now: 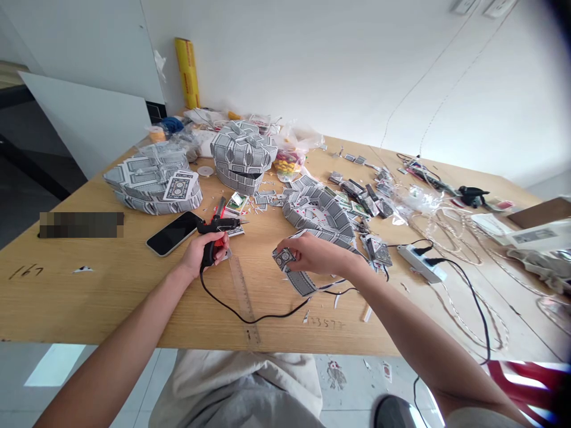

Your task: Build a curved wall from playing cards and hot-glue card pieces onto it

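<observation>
Right hand (314,252): pinching card strip (301,282) over table's (285,333) near middle | left hand (196,254): wrapped around glue gun (225,224), left of strip | strip probably light, springy, easily creased; best held by edges, gently.

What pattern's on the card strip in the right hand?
The card strip has a grey-and-white ornate print; see head view.

Black-and-red glue gun (217,225); grey-and-white patterned card strip (301,283); yellow roll (187,72); tan wood-grain table (138,285); white wall (303,65)
</observation>
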The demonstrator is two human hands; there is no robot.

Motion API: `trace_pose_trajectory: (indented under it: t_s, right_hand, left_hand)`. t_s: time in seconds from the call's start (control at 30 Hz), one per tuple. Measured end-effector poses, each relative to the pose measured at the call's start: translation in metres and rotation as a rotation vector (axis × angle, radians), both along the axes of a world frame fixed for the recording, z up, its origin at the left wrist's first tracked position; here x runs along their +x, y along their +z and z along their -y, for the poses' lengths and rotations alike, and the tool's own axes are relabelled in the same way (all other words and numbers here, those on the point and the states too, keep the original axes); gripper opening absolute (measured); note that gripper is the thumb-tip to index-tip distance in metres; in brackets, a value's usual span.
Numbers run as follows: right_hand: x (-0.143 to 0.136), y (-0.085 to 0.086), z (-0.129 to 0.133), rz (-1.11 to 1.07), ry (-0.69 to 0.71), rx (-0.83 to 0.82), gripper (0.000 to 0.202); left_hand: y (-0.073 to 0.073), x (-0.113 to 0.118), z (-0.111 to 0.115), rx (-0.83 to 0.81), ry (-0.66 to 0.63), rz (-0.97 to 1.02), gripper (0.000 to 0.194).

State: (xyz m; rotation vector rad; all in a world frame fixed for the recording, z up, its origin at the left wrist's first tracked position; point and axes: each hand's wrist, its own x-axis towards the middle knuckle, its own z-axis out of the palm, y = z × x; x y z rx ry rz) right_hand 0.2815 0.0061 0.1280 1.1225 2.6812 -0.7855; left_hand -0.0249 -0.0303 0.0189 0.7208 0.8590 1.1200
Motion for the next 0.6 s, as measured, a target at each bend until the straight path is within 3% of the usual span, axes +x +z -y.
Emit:
trace_pose_trajectory:
  t_s: [0.33, 0.6]
  right_hand:
    - [-0.005, -0.008, -0.006, 0.02, 0.025, 0.052, 0.04]
    - [-0.024, -0.03, -0.014, 0.112, 0.011, 0.129, 0.04]
  left_hand:
    - [-0.001, 0.0, 0.0, 0.012, -0.005, -0.03, 0.033]
    - [-0.001, 0.0, 0.001, 0.024, -0.017, -0.062, 0.031]
